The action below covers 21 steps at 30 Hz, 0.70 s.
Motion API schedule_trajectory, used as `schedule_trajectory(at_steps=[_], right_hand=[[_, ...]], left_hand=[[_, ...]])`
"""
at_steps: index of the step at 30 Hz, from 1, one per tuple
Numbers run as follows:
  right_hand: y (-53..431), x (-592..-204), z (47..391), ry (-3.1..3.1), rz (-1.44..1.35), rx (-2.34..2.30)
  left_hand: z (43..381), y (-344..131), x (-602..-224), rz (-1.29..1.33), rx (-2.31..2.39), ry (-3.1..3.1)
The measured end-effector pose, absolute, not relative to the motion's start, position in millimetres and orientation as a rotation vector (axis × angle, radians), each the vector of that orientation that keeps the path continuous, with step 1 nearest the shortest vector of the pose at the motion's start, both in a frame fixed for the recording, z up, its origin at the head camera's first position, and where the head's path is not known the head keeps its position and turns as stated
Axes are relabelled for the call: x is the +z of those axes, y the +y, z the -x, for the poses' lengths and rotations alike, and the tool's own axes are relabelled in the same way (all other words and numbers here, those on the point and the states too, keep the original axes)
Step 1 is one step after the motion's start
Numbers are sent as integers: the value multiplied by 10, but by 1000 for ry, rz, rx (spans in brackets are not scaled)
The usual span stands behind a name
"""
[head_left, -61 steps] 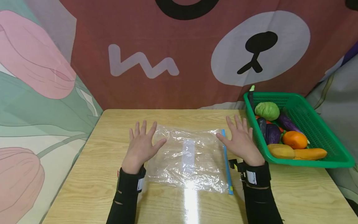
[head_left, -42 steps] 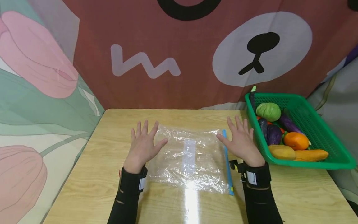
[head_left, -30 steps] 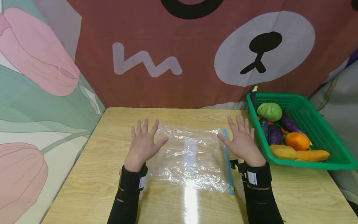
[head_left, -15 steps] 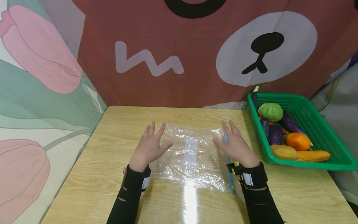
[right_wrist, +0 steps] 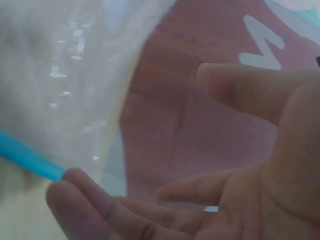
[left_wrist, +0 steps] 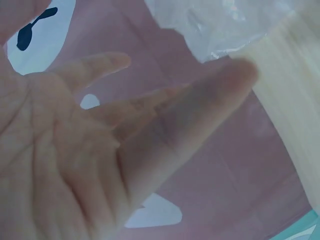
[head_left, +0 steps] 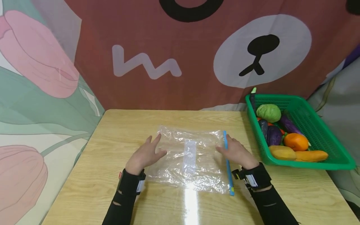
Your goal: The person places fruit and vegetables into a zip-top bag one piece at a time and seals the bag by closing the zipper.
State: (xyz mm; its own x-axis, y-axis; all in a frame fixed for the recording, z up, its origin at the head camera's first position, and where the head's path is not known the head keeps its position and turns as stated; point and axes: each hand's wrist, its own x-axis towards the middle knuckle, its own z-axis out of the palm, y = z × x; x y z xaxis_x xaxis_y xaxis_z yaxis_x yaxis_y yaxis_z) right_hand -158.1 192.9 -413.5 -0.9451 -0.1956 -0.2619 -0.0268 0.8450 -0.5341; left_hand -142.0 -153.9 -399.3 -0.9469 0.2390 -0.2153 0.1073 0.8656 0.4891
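Note:
A clear plastic bag (head_left: 174,162) lies flat between my hands, with a pale strip (head_left: 189,153) down its middle and a blue closure strip (head_left: 229,178) along its right edge. My left hand (head_left: 144,156) hovers at the bag's left side, fingers parted and thumb pointing inward over the film. In the left wrist view its palm faces the camera and nothing is held. My right hand (head_left: 239,153) is by the upper part of the blue strip, its thumb reaching over the bag. The right wrist view has relaxed, separated fingers (right_wrist: 80,212) overlapping the strip's end.
At the right of the wooden table (head_left: 112,131) stands a green basket (head_left: 334,140). It holds a cabbage (head_left: 268,113), eggplants (head_left: 274,135), an orange round vegetable (head_left: 296,142) and several others. A brown printed cloth (head_left: 194,90) hangs behind the table.
Both hands, earlier spread flat with fingers pointing away, have tilted and lowered toward the bag's two sides. The right fingers now come down by the blue strip. Bag and basket stay put.

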Motion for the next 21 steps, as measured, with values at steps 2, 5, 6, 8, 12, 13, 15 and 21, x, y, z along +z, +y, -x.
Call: schedule_trajectory(at_steps=[2,5,6,8,12,13,15,21], right_hand=[[1938,-4202,1580,2669,138,-788],[1953,-4304,1564,2614,117,-791],[1956,-4327,1556,2607,111,-783],[1958,-4359,1549,2606,100,-762],[1968,-4413,1572,2643,56,-686],[1970,-4425,1578,2651,43,-668],[1978,-4454,1587,2661,14,-644],[1996,-4488,1608,2649,-17,-670]], left_hand=[[1418,-1528,-4019,-235,700,2737],[1418,-1501,-4078,-203,687,2711],[1419,-1492,-4098,-196,682,2709],[1423,-1475,-4137,-194,671,2717],[1439,-1448,-4179,-188,646,2745],[1442,-1444,-4187,-189,640,2751],[1450,-1436,-4195,-185,625,2755],[1475,-1417,-4206,-212,598,2760]])
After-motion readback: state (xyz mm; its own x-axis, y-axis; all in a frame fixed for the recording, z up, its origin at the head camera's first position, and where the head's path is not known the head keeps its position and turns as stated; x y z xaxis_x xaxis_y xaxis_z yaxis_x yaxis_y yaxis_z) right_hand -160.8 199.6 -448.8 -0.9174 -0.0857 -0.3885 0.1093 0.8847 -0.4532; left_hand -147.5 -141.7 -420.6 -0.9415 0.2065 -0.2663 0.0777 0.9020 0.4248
